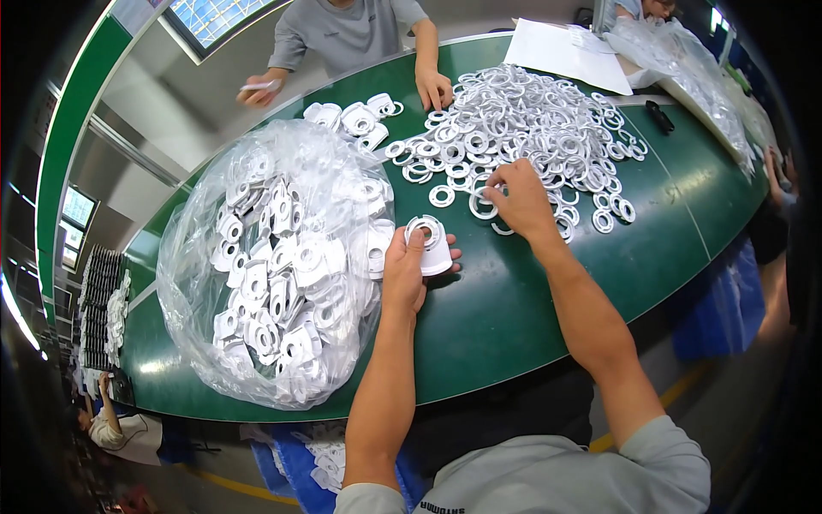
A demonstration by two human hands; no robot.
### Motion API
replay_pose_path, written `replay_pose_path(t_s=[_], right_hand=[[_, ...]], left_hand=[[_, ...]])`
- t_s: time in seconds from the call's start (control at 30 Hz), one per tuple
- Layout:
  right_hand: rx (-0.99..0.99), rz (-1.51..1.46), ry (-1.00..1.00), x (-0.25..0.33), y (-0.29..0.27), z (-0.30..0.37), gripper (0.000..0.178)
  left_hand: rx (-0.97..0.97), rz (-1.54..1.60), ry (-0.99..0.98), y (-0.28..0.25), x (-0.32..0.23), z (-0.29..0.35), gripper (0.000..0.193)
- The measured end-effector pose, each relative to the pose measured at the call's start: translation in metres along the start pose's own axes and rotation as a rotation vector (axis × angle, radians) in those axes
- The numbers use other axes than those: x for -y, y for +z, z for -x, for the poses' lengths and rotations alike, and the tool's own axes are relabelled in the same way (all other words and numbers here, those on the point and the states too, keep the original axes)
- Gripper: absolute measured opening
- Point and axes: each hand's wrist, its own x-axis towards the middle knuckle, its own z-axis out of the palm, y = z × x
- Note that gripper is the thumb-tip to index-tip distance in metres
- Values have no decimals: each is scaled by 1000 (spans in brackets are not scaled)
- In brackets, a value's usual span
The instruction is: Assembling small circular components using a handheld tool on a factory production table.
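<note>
My left hand (402, 272) is closed around a white plastic plate (437, 259), flat at one end and rounded with a round opening at the other. The thumb lies over the plate's near side, by the opening. At the near edge of a heap of white plastic rings (522, 111), my right hand (522, 201) pinches one white ring (476, 206) between thumb and fingers. A single loose ring (442, 196) lies between my two hands. Left of my left hand, a clear plastic bag (193, 283) holds many similar white plates (312, 257).
All this rests on a green table (479, 334). Across it, a co-worker (342, 34) has one hand at the ring heap and a white part in the other. More white plates (360, 116) lie near them. White sheets (565, 56), clear plastic wrap (685, 64) and a black object (659, 117) are at far right.
</note>
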Motion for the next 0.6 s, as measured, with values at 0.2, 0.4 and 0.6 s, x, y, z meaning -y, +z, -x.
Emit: replay_pose_path(t_s=[0.2,0.4,0.6], right_hand=[[-151,-273,-13,1,-32,-4,14],[-89,-665,209,-1,-27,-5,19],[-187,-18,-21,-15,-20,-1,19]], left_hand=[[17,-20,-6,1,0,-1,27],[8,-25,-2,1,0,-1,27],[16,-28,5,2,0,0,28]])
